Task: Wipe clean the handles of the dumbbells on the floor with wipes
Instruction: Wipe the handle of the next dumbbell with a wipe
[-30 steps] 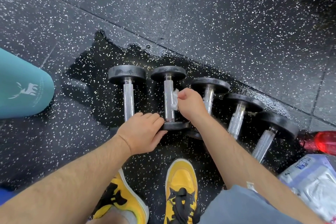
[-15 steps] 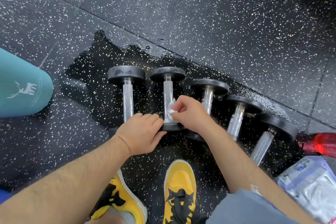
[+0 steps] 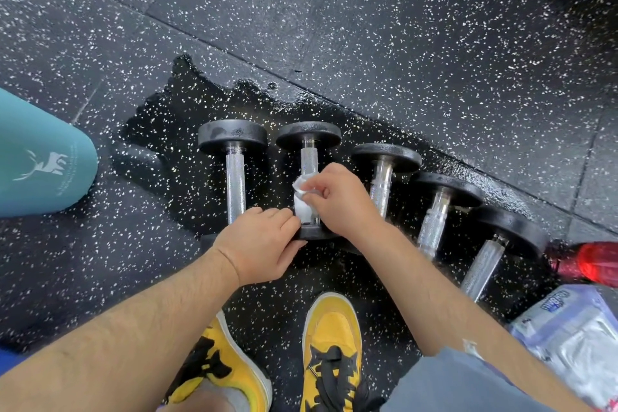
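Five dumbbells (image 3: 381,189) lie side by side on the speckled rubber floor (image 3: 418,27), just beyond your shoes, in a dark wet patch (image 3: 187,110). You are on the second dumbbell (image 3: 309,135) from the left. Your right hand (image 3: 342,202) has its grip pinched on a white wipe (image 3: 302,202) that lies against the near half of the handle (image 3: 309,157). Your left hand (image 3: 257,244) has its fingers curled over the near head of the same dumbbell, thumb along its edge, bracing it.

Expect iron that will not flex and that is heavy for its size. On round heads it should roll sideways if you push across it, so the hold on the head looks like the right one. The handle is knurled, so the thin, soft wipe will probably drag, bunch and perhaps tear. Wrapping it round the bar and stroking lengthwise should go better than scrubbing across. The bare far part of the handle appears not yet covered. Wet metal and a wet floor may make the heads slippery, so mind your fingers between neighbouring heads.

A wipes pack (image 3: 575,338) lies near right, beside a red bottle (image 3: 598,262).
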`<state>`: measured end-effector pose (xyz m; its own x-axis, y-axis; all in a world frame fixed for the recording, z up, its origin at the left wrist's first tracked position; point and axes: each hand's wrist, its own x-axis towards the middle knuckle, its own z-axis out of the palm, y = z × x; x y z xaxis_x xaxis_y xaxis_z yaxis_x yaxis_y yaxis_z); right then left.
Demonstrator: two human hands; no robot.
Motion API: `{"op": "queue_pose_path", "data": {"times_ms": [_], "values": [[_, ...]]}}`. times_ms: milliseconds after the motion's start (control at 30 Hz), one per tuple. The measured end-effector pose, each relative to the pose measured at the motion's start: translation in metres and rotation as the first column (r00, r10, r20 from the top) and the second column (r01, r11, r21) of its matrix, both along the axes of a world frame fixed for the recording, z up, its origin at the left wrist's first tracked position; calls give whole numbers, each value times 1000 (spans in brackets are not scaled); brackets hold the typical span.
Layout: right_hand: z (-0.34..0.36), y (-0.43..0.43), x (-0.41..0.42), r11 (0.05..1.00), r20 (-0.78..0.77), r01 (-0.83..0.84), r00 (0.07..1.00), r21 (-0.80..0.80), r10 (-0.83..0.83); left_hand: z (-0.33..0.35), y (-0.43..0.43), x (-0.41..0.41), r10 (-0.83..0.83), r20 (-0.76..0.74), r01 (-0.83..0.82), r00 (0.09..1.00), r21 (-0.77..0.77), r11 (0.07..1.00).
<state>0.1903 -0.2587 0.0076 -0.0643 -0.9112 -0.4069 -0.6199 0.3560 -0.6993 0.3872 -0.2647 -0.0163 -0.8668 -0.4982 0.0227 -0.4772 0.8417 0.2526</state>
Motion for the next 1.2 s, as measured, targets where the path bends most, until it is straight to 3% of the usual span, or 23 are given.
{"op": "queue_pose_path", "data": {"times_ms": [167,333,500,700,867,1067,1200], "values": [[0,-1,-4,988,-49,-122,991,99,127,1,-1,0,0,-7,0,1000,-6,1000],[4,-3,-4,993,-22,-76,997,94,78,0,0,1,3,1,-3,1000,0,1000],[8,1,-10,955,17,-165,986,247,166,0,0,0,0,-1,0,1000,-12,1000],[17,-17,-9,872,-11,-369,919,323,393,1,0,0,-7,6,7,1000,-20,1000],[19,-20,-20,845,57,-346,933,409,354,0,0,1,-1,25,2,1000,-22,1000],[18,-23,-9,796,-24,-437,871,418,490,0,1,1,4,27,-4,1000,-3,1000],[19,-15,-27,816,54,-373,919,441,391,0,0,0,9,19,-9,1000,3,1000]]}}
